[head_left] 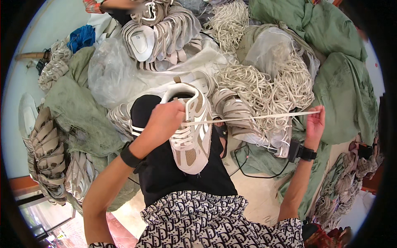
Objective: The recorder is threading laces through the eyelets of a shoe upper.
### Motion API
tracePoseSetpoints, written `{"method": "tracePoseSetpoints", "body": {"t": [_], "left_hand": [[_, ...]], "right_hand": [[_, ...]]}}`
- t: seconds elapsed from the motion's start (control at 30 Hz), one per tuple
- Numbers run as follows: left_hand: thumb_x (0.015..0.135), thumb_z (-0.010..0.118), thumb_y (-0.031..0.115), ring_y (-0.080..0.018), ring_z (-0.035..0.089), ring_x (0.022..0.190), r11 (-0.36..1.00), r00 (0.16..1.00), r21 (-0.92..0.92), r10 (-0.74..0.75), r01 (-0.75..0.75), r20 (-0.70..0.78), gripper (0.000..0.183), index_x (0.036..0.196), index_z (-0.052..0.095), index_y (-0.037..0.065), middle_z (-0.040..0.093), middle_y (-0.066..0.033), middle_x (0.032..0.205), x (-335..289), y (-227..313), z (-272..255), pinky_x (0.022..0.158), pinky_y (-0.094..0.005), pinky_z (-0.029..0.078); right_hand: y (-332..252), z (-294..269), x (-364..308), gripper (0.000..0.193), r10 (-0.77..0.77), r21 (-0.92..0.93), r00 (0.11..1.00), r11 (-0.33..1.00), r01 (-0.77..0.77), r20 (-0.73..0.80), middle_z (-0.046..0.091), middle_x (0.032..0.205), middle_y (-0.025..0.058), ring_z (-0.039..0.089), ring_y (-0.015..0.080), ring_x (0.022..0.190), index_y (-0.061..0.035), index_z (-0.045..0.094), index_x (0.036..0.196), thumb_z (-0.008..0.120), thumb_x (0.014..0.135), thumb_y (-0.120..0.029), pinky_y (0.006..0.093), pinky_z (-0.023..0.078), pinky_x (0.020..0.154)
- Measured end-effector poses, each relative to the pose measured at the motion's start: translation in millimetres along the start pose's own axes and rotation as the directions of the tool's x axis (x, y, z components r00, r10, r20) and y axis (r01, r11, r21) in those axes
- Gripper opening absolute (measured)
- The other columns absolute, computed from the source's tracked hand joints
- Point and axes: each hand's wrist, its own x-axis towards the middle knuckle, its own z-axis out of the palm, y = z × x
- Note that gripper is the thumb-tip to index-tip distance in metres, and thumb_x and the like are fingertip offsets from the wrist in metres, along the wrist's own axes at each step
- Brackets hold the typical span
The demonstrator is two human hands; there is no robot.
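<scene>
A beige and white sneaker (191,155) rests on my lap, toe toward me, with white lace crossed over its lower eyelets. My left hand (164,120) is closed at the shoe's tongue and eyelet edge; its fingertips are partly hidden. From the eyelets a pale shoelace (256,118) runs taut to the right. My right hand (316,123), held well out to the side, pinches the far end of that lace. Just beyond the shoe lies a large heap of loose cream laces (264,84).
Stacked shoe uppers (165,35) stand at the far side, where another person's arm (120,5) reaches in. More uppers (47,153) lie at left. Green cloth sacks (345,95) flank the heap, and a clear plastic bag (111,72) sits left. A black cable (264,177) loops on the floor.
</scene>
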Motion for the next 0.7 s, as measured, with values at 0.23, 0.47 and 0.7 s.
{"method": "tracePoseSetpoints", "body": {"t": [0.23, 0.47, 0.7], "left_hand": [[0.075, 0.046, 0.011, -0.0363, 0.057, 0.068, 0.999, 0.978, 0.050, -0.002, -0.008, 0.208, 0.017, 0.075, 0.061, 0.002, 0.058, -0.0193, 0.070, -4.6, 0.3, 1.3, 0.064, -0.0412, 0.045], [0.072, 0.053, 0.008, -0.0077, 0.049, 0.050, 0.989, 0.966, -0.126, -0.042, 0.077, 0.255, 0.010, 0.070, 0.061, 0.003, 0.052, -0.0014, 0.055, -5.8, -7.0, 0.8, 0.047, -0.0246, 0.039], [0.073, 0.049, 0.015, -0.0170, 0.055, 0.054, 0.968, 0.944, -0.148, -0.151, 0.201, 0.293, 0.017, 0.073, 0.059, 0.000, 0.056, -0.0079, 0.058, -6.6, -1.0, 0.5, 0.054, -0.0303, 0.043]], "right_hand": [[-43.8, -47.6, 17.3, 0.017, -0.062, 0.162, 0.987, 0.983, 0.086, -0.147, 0.052, 0.079, 0.0078, 0.045, 0.0151, 0.066, 0.0059, 0.048, 0.101, 0.045, 0.092, -0.008, 0.0262, 0.041, 0.060], [72.3, 67.7, -39.2, 0.034, 0.441, -0.497, 0.895, 0.762, -0.415, -0.071, 0.056, 0.071, 0.0013, 0.035, 0.0019, 0.047, 0.0038, 0.048, 0.114, 0.052, 0.080, 0.000, 0.0156, 0.030, 0.044], [204.2, 178.4, -106.9, 0.024, 0.858, -0.651, 0.513, 0.396, -0.647, 0.012, 0.064, 0.073, 0.0088, 0.051, 0.0072, 0.051, 0.0033, 0.063, 0.095, 0.062, 0.071, 0.002, 0.0178, 0.036, 0.045]]}}
